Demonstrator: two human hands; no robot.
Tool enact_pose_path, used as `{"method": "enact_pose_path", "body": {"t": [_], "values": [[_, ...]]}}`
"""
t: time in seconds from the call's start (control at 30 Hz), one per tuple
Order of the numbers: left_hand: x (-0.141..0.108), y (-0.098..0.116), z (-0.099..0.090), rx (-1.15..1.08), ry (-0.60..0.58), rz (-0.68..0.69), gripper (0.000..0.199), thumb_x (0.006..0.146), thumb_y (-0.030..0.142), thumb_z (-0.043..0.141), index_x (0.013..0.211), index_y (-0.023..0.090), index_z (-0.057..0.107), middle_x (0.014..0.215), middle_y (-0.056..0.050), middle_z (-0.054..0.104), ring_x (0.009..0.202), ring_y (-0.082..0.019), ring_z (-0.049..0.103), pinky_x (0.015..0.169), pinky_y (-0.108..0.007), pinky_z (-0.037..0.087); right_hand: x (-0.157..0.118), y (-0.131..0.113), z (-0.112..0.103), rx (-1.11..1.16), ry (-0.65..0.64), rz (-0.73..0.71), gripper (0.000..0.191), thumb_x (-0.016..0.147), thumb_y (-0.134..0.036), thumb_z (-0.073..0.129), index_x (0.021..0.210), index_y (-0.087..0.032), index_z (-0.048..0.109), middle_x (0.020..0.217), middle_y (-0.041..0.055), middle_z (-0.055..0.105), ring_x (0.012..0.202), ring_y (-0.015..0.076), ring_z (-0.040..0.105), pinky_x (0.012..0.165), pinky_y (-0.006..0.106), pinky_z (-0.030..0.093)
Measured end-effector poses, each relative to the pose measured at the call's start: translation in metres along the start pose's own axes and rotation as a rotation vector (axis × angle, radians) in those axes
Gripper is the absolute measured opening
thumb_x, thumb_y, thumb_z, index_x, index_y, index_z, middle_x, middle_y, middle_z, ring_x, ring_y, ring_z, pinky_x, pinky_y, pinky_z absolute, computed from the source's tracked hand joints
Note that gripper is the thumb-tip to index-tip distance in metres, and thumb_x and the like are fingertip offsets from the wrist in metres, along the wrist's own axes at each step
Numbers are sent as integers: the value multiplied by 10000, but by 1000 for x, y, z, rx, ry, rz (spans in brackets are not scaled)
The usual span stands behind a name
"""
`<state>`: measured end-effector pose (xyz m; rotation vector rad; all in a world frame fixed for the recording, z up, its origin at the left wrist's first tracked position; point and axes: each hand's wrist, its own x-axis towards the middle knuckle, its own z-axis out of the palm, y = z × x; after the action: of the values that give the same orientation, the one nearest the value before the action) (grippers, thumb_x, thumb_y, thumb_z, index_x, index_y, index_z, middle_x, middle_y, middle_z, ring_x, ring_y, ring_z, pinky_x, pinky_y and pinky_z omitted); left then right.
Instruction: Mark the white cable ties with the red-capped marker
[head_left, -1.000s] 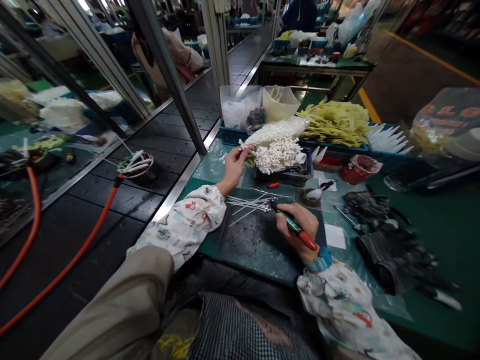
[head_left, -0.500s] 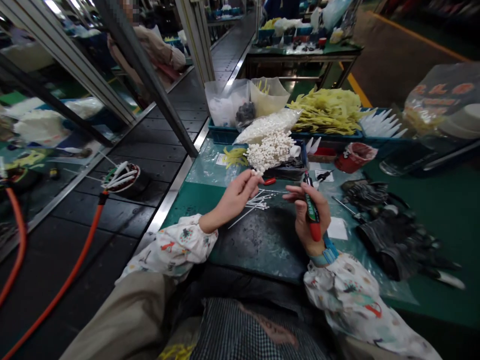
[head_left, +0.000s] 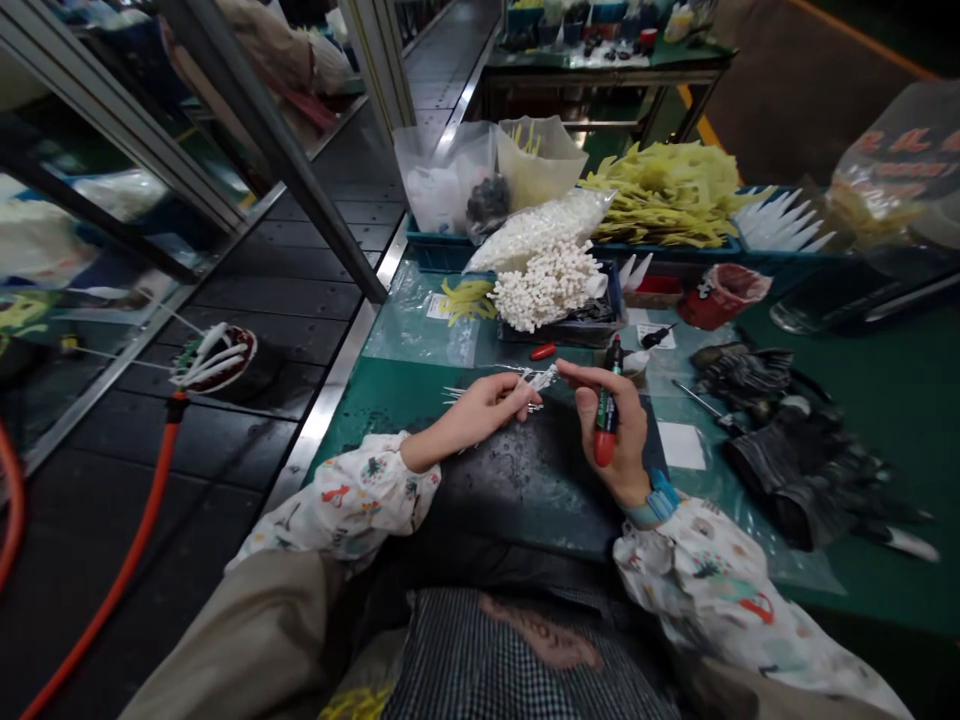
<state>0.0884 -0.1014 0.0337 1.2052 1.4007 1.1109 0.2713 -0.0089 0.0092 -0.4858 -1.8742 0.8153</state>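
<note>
A person's left hand [head_left: 480,415] and right hand [head_left: 616,430] work above a black mat [head_left: 525,490] on a green bench, with a loose bunch of white ties [head_left: 525,387] at the mat's far edge. Crowding the bench beyond them are a dense white cluster [head_left: 546,287] on a dark tray [head_left: 559,333], a bulging clear bag of white pieces [head_left: 540,228], a heap of yellow strips [head_left: 667,195] and a row of white spikes [head_left: 784,225] along a blue bin [head_left: 435,258]. A small red part [head_left: 542,351] lies just in front of the tray, and a red cup [head_left: 724,295] stands to the right. Black gloves [head_left: 780,470] lie near a white paper square [head_left: 681,445]. To the left, a metal post [head_left: 285,180] rises beside a dark conveyor [head_left: 285,300], and an orange hose [head_left: 127,560] runs along it. Half a second earlier, the left hand was raised below the white cluster; now it has dropped to the ties, its fingertips at the bunch, though whether they grip it cannot be told. The right hand clenches a green marker [head_left: 606,415] upright, red end down, its index finger stretched toward the ties. Both forearms, in floral sleeves [head_left: 352,500], angle inward.
</note>
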Motion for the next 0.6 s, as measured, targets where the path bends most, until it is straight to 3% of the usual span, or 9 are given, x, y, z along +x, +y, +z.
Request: {"method": "enact_pose_path", "body": {"t": [0.27,0.6], "values": [[1,-1,2,27,81,66,435,988,546,571,769,171,608,814,-55,675,805,-170,633,759,-279,502,0,-7,2,-73,17,-52,234,1021,-188,592,1238,-246,657,1158,53,777,1021,198,767,911,360,639],[3,-1,2,33,151,79,451,950,577,587,809,148,605,763,-30,626,770,-162,605,719,-256,486,-6,-5,3,53,-9,46,255,1034,-203,576,1272,-280,627,1215,40,760,1062,193,761,968,377,616]]}}
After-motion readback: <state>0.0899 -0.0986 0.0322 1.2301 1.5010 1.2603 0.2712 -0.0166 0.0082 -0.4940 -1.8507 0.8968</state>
